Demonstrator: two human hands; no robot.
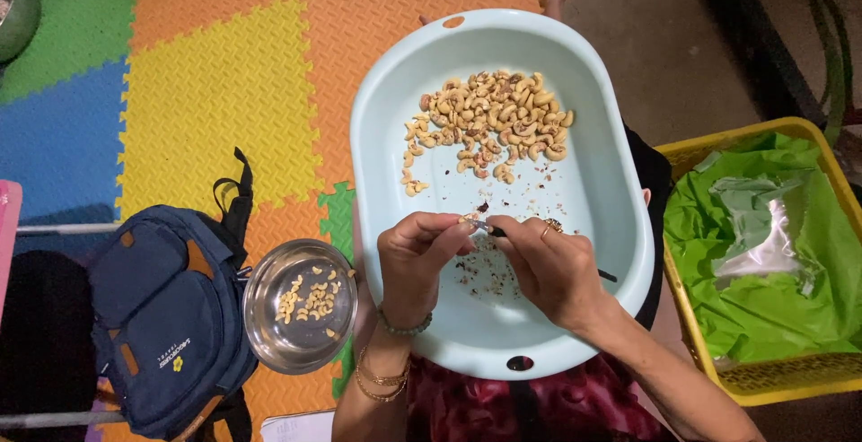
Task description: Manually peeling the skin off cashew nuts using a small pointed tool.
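- Pale-blue tub lying under both hands, cashew pile beyond the fingers.
- Left hand pinching one cashew.
- Right hand gripping a small knife against it.

**Materials and finishes**

Tub: pale blue plastic, smooth, slightly glossy. Small bowl: polished metal, reflective. Floor mat: foam, matt, finely textured. Backpack: navy woven cloth. Basket: yellow plastic; liner: glossy, crinkled green plastic film.
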